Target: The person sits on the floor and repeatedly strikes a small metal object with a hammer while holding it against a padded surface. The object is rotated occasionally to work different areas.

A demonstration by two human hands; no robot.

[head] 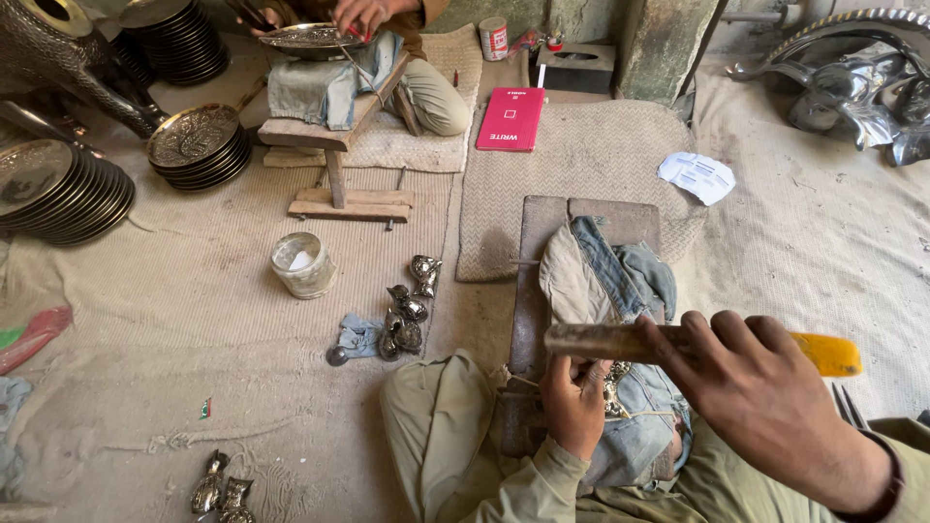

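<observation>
The right hand (765, 402) gripped a yellow-handled hammer (678, 344) crosswise above the bench; the left hand (573, 402) pinched a small metal piece (616, 383) steady against denim padding (620, 291) cushioning the wooden block (542, 281). Similar metal pieces (405, 315) lay within reach beside a jar (302, 264); across the mat, another person's hands (358, 15) worked an engraved plate (308, 39).

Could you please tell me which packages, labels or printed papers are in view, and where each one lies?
Red notebook: flat rectangle with white print, on the woven mat.
Tin can: red-and-white label, near the far wall.
Printed paper: white, crumpled, right of the mat.
</observation>
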